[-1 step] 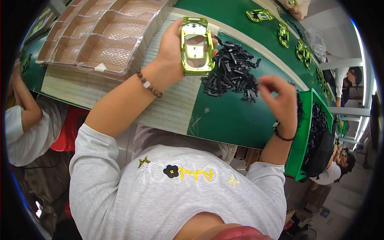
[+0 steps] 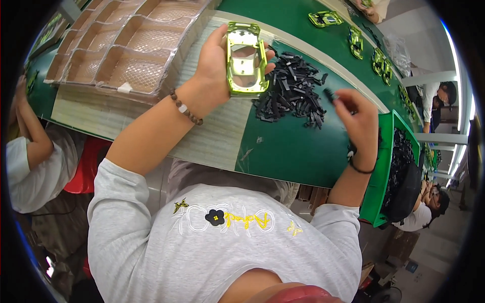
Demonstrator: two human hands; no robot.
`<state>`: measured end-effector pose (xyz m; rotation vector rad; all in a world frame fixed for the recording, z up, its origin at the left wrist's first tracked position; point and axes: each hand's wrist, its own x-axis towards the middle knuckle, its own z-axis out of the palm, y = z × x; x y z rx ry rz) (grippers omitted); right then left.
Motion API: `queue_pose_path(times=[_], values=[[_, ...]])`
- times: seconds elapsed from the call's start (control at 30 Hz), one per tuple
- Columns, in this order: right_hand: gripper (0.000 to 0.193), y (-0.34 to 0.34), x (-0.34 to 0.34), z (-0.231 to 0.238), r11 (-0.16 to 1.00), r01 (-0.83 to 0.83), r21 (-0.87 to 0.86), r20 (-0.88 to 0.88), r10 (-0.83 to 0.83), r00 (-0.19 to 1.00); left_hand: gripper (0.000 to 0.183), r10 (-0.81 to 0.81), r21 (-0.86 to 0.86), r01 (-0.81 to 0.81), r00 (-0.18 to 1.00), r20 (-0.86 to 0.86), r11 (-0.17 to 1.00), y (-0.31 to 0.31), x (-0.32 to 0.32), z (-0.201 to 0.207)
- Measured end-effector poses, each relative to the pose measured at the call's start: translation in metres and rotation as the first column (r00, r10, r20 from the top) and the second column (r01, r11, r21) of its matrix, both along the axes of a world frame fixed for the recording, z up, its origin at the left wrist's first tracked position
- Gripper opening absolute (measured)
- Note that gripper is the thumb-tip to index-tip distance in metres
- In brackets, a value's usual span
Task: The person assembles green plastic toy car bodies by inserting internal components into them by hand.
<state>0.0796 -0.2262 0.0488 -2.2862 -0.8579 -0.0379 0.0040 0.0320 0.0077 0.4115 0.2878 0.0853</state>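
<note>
My left hand [image 2: 213, 68] holds up a shiny yellow-green toy car body shell [image 2: 246, 59], its fingers wrapped round the far side and the thumb along the near edge. The shell has open window gaps. Right of it, a loose pile of small black plastic strips [image 2: 290, 88] lies on the green tabletop. To the right of that pile, my right hand [image 2: 357, 116] pinches one small black plastic piece [image 2: 330, 94] between thumb and fingertips, lifted off the table. The piece's exact shape is blurred.
A brown compartment tray [image 2: 132, 68] stands at the left on a pale foam sheet [image 2: 212, 136]. On the right, a green bin [image 2: 386, 166] holds black parts. Several green car shells [image 2: 326, 18] lie along the far strip. Other people work at both sides.
My right hand has turned slightly and shifted right, and a black piece now shows at its fingertips. The car shell has moved only slightly left.
</note>
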Motion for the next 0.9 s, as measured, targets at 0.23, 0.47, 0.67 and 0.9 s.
queue_pose_path(times=[0.23,0.47,0.67,0.9], values=[[0.022,-0.015,0.041,-0.033,0.870,0.344,-0.354,0.163,-0.304,0.938,0.048,-0.087,0.052,0.087,0.996,0.011,0.995,-0.003,-0.004,0.000],[0.014,-0.032,0.054,-0.038,0.941,-0.158,-0.298,0.342,0.260,0.903,0.051,-0.102,0.171,0.111,0.993,-0.060,0.979,-0.011,-0.005,0.000],[0.016,-0.020,0.048,-0.036,0.971,-0.100,-0.215,0.117,0.128,0.985,0.048,-0.180,0.242,0.182,0.983,-0.032,0.953,-0.014,-0.007,-0.007],[0.020,0.072,-0.027,-0.007,0.891,-0.452,-0.035,0.567,0.390,0.725,0.044,-0.131,0.409,0.064,0.982,0.138,0.910,-0.025,-0.013,-0.004]])
